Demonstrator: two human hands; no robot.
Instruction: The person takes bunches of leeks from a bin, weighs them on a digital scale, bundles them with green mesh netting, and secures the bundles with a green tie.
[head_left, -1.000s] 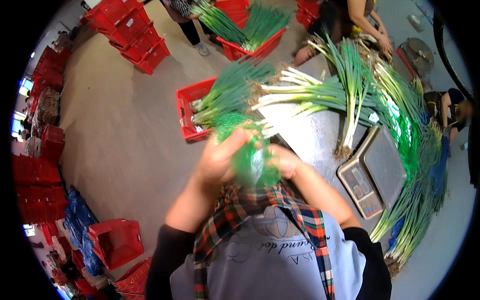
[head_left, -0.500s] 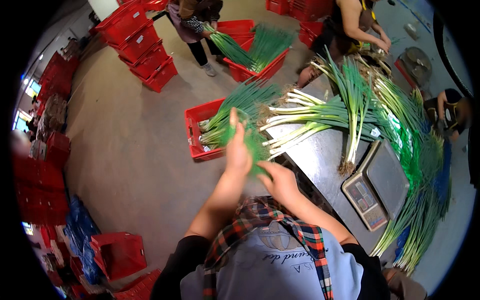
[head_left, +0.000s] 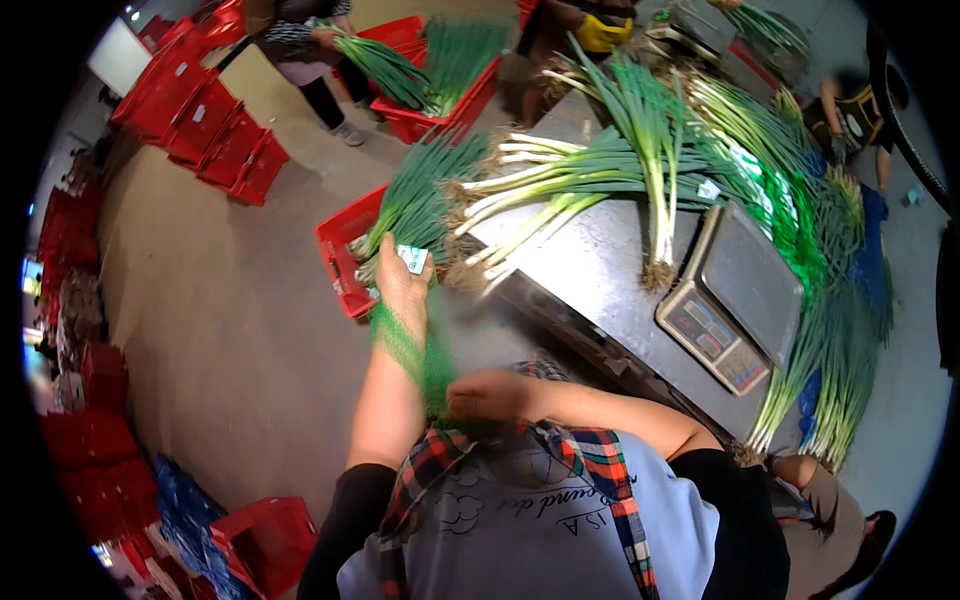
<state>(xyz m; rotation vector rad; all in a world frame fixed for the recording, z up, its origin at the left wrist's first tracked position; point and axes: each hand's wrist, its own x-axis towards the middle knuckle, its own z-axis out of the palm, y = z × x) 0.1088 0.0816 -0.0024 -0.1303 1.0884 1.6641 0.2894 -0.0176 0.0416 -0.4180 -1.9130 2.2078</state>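
Observation:
My left hand (head_left: 402, 285) points up beside the red crate of green onions, holding a small white label (head_left: 412, 259) between thumb and fingers. Green mesh netting (head_left: 432, 365) is wrapped around that forearm and stretches down to my right hand (head_left: 485, 397), whose curled, blurred fingers grip it near my chest. Bundles of green onions with labels fill the crate (head_left: 332, 262) just beyond my left hand. More long onions (head_left: 560, 180), white stems and roots showing, lie across the steel table (head_left: 590, 270). A digital scale (head_left: 725, 300) sits to the right.
Co-workers are at the top (head_left: 300, 60), upper right (head_left: 850, 115) and lower right (head_left: 830, 530). Red crates stack at upper left (head_left: 200, 120) and along the left side. Blue plastic (head_left: 200, 510) and a red crate (head_left: 260, 540) lie lower left. Onion piles (head_left: 830, 370) line the table's right.
The mesh, earlier bunched between both hands, now stretches down my left forearm. My right hand has pulled down toward my chest. The white label now shows at my left fingers. The view has shifted.

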